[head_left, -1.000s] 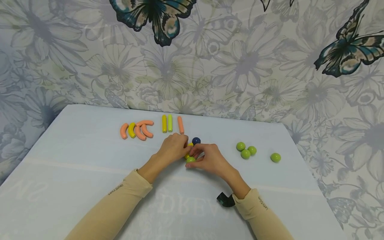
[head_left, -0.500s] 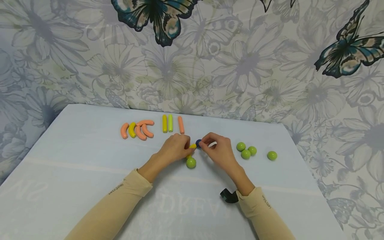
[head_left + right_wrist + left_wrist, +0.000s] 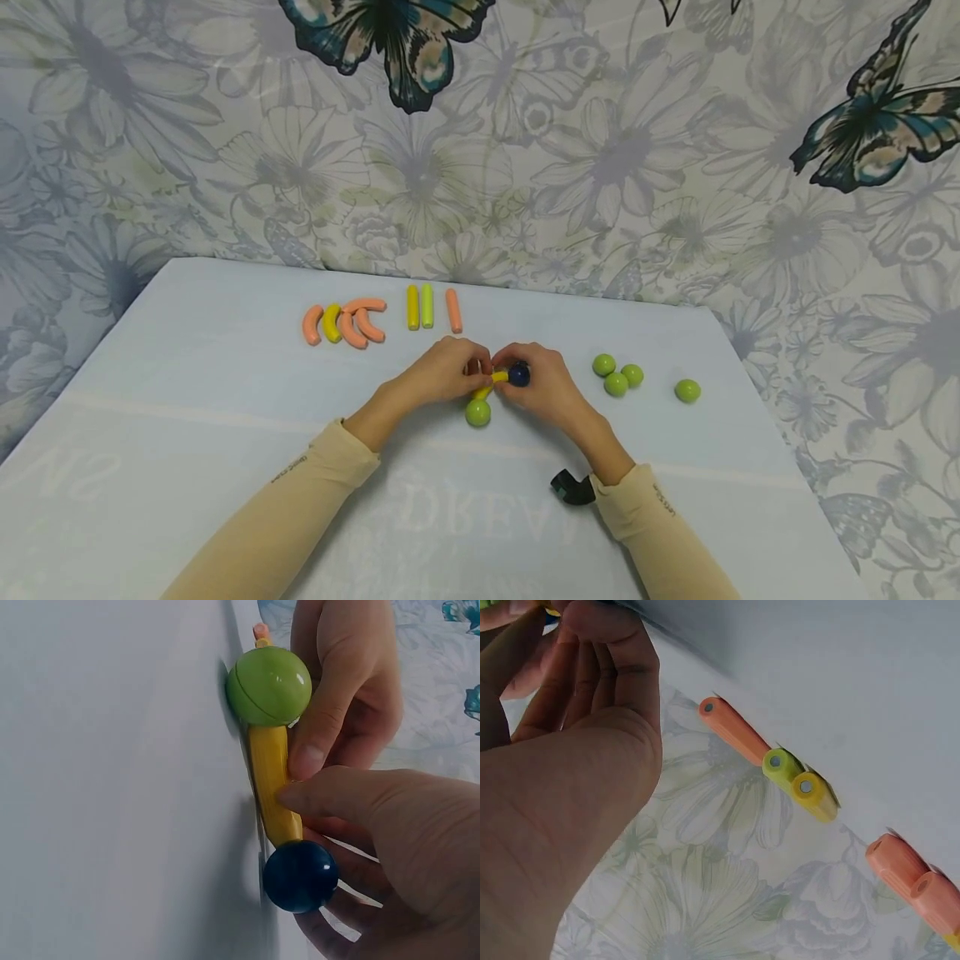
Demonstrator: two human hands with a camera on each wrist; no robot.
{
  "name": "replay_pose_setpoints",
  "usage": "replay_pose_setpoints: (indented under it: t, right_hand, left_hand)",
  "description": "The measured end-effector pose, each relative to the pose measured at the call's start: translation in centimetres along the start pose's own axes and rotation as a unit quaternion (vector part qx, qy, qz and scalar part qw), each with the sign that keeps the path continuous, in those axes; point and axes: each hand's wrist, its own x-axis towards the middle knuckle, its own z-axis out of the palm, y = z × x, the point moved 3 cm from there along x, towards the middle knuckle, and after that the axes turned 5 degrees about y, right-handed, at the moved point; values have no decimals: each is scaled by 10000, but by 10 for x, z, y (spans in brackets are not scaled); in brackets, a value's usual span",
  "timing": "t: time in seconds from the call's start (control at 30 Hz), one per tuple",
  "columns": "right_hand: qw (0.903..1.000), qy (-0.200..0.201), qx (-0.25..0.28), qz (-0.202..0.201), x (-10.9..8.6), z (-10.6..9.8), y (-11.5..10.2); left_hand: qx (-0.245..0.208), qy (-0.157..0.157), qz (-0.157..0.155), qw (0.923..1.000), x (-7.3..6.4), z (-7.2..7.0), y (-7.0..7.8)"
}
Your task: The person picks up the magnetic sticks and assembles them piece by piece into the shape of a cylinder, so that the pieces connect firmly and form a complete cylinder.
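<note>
A curved yellow stick (image 3: 270,784) joins a green ball (image 3: 477,412) at one end and a dark blue ball (image 3: 518,374) at the other, low over the white table. My left hand (image 3: 442,371) pinches the stick on its left side; in the right wrist view its thumb lies beside the stick near the green ball. From the right, my right hand (image 3: 547,387) holds the stick close to the blue ball, thumb pressed on the yellow and fingers behind. The left fingertips are partly hidden in the head view.
Farther back on the table (image 3: 225,350) lie straight yellow, lime and orange sticks (image 3: 453,311), and left of them several curved pieces (image 3: 349,332). Several loose green balls (image 3: 616,384) sit to the right. A black strap-like piece (image 3: 573,488) hangs at the right cuff.
My right hand went from the green ball to the blue ball, then onto the stick beside it. The blue ball has shifted right and nearer. The left hand has moved slightly right.
</note>
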Motion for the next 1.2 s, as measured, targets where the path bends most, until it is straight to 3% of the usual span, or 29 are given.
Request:
replay_pose_setpoints:
  t: [0.13, 0.3, 0.53, 0.63, 0.87, 1.03, 1.2]
  right_hand:
    - [9999, -108, 23, 48, 0, 0, -1]
    - [9997, -216, 65, 112, -2, -1, -2]
    - [9986, -272, -42, 461, -3, -6, 0]
    - [9979, -274, -123, 566, -3, -7, 1]
    - [9954, -183, -260, 902, -3, -11, 3]
    - [9904, 55, -260, 1354, -3, -14, 6]
    - [9857, 287, -157, 1651, -5, -16, 9]
  left_hand:
    - [-64, 35, -26, 10000, 0, -3, 1]
    - [95, 415, -161, 9990, -1, -15, -3]
    - [412, 1127, -681, 9904, -10, -60, -19]
    - [579, 1499, -1017, 9818, -20, -86, -30]
    - [1125, 2260, -1920, 9484, -53, -142, -65]
    - [1331, 2264, -2522, 9314, -74, -165, -94]
    - [1250, 1932, -3139, 9211, -89, -176, -116]
